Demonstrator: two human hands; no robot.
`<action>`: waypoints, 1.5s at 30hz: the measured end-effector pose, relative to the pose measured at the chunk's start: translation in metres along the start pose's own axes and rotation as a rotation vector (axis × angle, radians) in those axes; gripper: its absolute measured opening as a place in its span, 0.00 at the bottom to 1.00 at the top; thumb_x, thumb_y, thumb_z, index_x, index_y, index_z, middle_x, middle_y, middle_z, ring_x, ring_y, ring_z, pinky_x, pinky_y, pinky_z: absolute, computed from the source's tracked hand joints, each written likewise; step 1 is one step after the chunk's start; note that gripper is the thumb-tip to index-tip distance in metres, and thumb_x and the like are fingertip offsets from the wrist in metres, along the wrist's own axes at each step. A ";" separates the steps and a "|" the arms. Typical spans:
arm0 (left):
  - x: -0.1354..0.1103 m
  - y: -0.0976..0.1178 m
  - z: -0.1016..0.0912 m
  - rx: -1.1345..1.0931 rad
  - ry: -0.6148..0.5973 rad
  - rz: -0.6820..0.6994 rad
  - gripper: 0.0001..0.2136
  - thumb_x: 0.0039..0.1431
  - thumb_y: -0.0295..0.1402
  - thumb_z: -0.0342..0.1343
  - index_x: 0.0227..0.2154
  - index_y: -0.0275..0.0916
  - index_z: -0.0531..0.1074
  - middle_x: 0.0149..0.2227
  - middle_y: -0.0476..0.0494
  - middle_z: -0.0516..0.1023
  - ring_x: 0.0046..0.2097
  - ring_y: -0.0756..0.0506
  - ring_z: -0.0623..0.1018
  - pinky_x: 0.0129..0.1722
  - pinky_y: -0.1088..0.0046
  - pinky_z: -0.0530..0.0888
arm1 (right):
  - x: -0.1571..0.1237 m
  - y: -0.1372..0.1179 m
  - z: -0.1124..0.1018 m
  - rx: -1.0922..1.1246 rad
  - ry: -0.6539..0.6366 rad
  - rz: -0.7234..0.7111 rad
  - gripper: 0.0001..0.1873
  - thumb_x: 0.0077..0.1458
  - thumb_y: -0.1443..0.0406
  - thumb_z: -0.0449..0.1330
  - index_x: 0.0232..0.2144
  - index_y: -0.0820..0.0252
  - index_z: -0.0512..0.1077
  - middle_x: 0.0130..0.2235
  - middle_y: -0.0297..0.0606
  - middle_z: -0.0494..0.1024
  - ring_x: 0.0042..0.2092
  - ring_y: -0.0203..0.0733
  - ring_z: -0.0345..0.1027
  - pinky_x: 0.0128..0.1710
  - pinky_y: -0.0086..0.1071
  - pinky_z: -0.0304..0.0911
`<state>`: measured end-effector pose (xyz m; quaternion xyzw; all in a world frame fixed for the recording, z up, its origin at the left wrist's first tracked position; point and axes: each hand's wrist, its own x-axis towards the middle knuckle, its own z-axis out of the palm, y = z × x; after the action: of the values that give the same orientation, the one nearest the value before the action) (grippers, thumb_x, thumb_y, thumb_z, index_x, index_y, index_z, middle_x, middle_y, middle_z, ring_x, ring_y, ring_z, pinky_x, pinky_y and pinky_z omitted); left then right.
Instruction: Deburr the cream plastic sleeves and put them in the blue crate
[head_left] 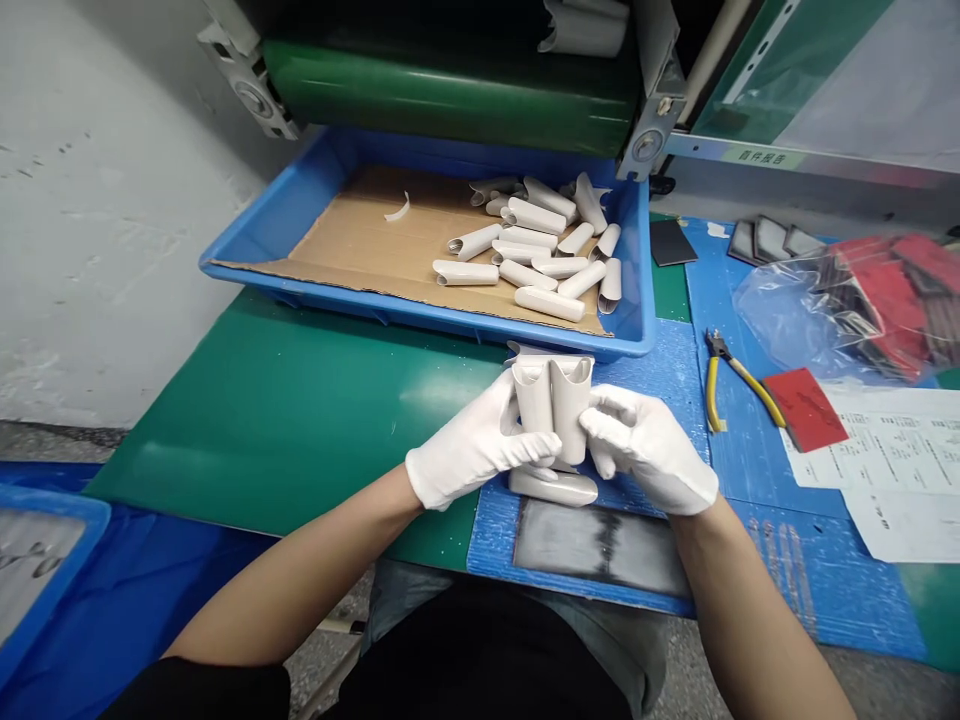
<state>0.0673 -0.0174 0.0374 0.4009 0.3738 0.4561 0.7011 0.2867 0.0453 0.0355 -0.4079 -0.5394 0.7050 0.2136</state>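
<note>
- left hand [469, 440]: white glove, narrow grip, wrapped round the pair of upright tubes [553, 400] from 9 o'clock
- right hand [649, 445]: white glove, narrow grip, fingers pressed on the same pair from 3 o'clock
- pair of upright tubes: rolled white sheet, side by side and touching, open ends up, held between both hands
- flat white tube [553, 487]: lying on its side at 6 o'clock, right under the pair
- blue tray [420, 325]: at 12 o'clock, lined with a cardboard sheet [375, 230], loose pile of white tubes [540, 240] on its right half
- green roller [450, 100]: behind the tray
- blue board [675, 380]: under the hands
- yellow-handled pliers [731, 385]: on the board, about 2 o'clock
- red pad [805, 408]: just right of the pliers
- papers [885, 460]: about 3 o'clock
- clear plastic bag [832, 300]: about 2 o'clock, red and dark sheets inside
- green table top [300, 420]: at 9 o'clock
</note>
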 end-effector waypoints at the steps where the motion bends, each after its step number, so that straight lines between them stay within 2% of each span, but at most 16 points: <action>1: -0.002 0.001 -0.001 -0.010 -0.013 -0.017 0.40 0.64 0.41 0.71 0.74 0.42 0.61 0.76 0.30 0.64 0.74 0.29 0.68 0.66 0.57 0.77 | -0.001 -0.001 0.000 -0.005 -0.009 0.021 0.20 0.59 0.49 0.73 0.36 0.59 0.77 0.18 0.27 0.72 0.19 0.28 0.54 0.21 0.25 0.49; 5: -0.007 0.006 -0.002 -0.136 -0.106 -0.130 0.37 0.72 0.39 0.62 0.78 0.49 0.53 0.76 0.29 0.64 0.72 0.29 0.71 0.59 0.54 0.83 | -0.005 -0.002 0.000 0.010 -0.009 0.072 0.24 0.61 0.45 0.70 0.35 0.58 0.73 0.17 0.29 0.73 0.17 0.27 0.51 0.18 0.24 0.44; 9: -0.008 0.008 -0.001 -0.243 -0.150 -0.184 0.36 0.74 0.36 0.60 0.79 0.48 0.50 0.73 0.26 0.68 0.69 0.29 0.75 0.53 0.58 0.86 | -0.006 -0.003 0.001 0.050 -0.015 0.074 0.25 0.60 0.44 0.71 0.32 0.57 0.71 0.16 0.29 0.74 0.15 0.29 0.55 0.15 0.23 0.44; 13: -0.008 0.009 -0.001 -0.229 -0.149 -0.194 0.36 0.74 0.37 0.60 0.78 0.48 0.52 0.70 0.26 0.72 0.66 0.30 0.79 0.50 0.61 0.87 | -0.006 -0.004 0.003 0.097 0.001 0.048 0.24 0.59 0.46 0.72 0.30 0.57 0.70 0.16 0.28 0.73 0.15 0.29 0.57 0.14 0.23 0.46; 20: -0.008 0.007 -0.003 -0.179 -0.133 -0.180 0.39 0.69 0.41 0.66 0.78 0.50 0.55 0.64 0.29 0.79 0.61 0.32 0.83 0.47 0.66 0.87 | -0.007 -0.003 -0.001 0.085 -0.010 0.011 0.24 0.58 0.47 0.73 0.29 0.58 0.71 0.16 0.28 0.71 0.15 0.29 0.55 0.17 0.25 0.46; 24: -0.008 0.006 -0.004 -0.180 -0.137 -0.139 0.41 0.68 0.40 0.67 0.78 0.47 0.54 0.65 0.28 0.78 0.63 0.32 0.82 0.52 0.62 0.87 | -0.008 -0.002 -0.002 0.065 -0.016 0.013 0.24 0.58 0.45 0.72 0.31 0.57 0.71 0.16 0.29 0.72 0.16 0.30 0.54 0.18 0.25 0.45; 28: -0.009 0.007 -0.005 -0.164 -0.134 -0.136 0.41 0.69 0.39 0.67 0.78 0.49 0.53 0.68 0.28 0.75 0.63 0.31 0.82 0.49 0.63 0.87 | -0.008 -0.002 -0.002 0.063 -0.027 -0.014 0.22 0.59 0.48 0.72 0.33 0.57 0.72 0.18 0.27 0.71 0.17 0.29 0.53 0.19 0.26 0.45; 32: -0.007 0.008 -0.003 -0.101 -0.109 -0.091 0.39 0.68 0.39 0.68 0.77 0.47 0.56 0.72 0.29 0.70 0.66 0.31 0.79 0.54 0.61 0.85 | -0.006 0.001 -0.003 0.079 0.020 -0.081 0.19 0.59 0.52 0.74 0.39 0.57 0.75 0.22 0.24 0.70 0.21 0.29 0.55 0.22 0.27 0.49; 35: -0.006 0.008 -0.003 -0.003 -0.066 -0.001 0.40 0.63 0.37 0.72 0.75 0.44 0.62 0.73 0.30 0.69 0.71 0.30 0.73 0.65 0.57 0.78 | -0.006 0.003 0.001 0.033 0.092 -0.150 0.22 0.54 0.55 0.78 0.46 0.55 0.77 0.30 0.25 0.72 0.25 0.29 0.56 0.25 0.28 0.55; 37: -0.006 0.007 -0.004 0.074 -0.025 0.004 0.38 0.60 0.38 0.74 0.71 0.42 0.68 0.67 0.32 0.76 0.70 0.31 0.74 0.68 0.56 0.75 | -0.006 0.003 0.007 -0.057 0.075 -0.180 0.22 0.54 0.55 0.78 0.46 0.55 0.78 0.33 0.29 0.74 0.28 0.32 0.62 0.29 0.31 0.61; 40: -0.007 0.002 -0.009 0.116 -0.014 -0.132 0.26 0.60 0.42 0.73 0.58 0.35 0.79 0.50 0.34 0.86 0.58 0.31 0.83 0.62 0.53 0.79 | -0.005 -0.003 0.007 -0.280 0.037 -0.303 0.15 0.58 0.53 0.73 0.41 0.55 0.81 0.39 0.35 0.80 0.38 0.40 0.72 0.40 0.35 0.69; 42: -0.007 -0.001 -0.013 0.079 -0.022 -0.187 0.24 0.60 0.43 0.73 0.53 0.34 0.80 0.48 0.34 0.87 0.54 0.32 0.86 0.60 0.52 0.81 | -0.007 -0.008 -0.011 -0.436 0.142 -0.386 0.14 0.61 0.52 0.70 0.41 0.54 0.82 0.44 0.39 0.82 0.44 0.43 0.76 0.46 0.38 0.70; 44: -0.007 -0.001 -0.013 0.054 -0.017 -0.168 0.23 0.60 0.41 0.73 0.54 0.35 0.79 0.51 0.34 0.86 0.54 0.33 0.86 0.61 0.51 0.80 | -0.013 -0.012 -0.049 -0.580 0.405 -0.393 0.17 0.64 0.51 0.66 0.47 0.54 0.82 0.49 0.42 0.83 0.50 0.47 0.77 0.52 0.42 0.71; 45: -0.008 0.000 -0.012 0.054 -0.018 -0.140 0.22 0.61 0.40 0.73 0.54 0.37 0.80 0.52 0.35 0.87 0.55 0.33 0.86 0.62 0.52 0.80 | -0.019 -0.011 -0.075 -0.673 0.591 -0.371 0.19 0.66 0.51 0.64 0.49 0.56 0.82 0.51 0.45 0.83 0.52 0.49 0.77 0.55 0.44 0.70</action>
<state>0.0540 -0.0219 0.0340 0.3965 0.4067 0.3920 0.7237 0.3564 0.0788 0.0459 -0.5343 -0.7174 0.2951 0.3359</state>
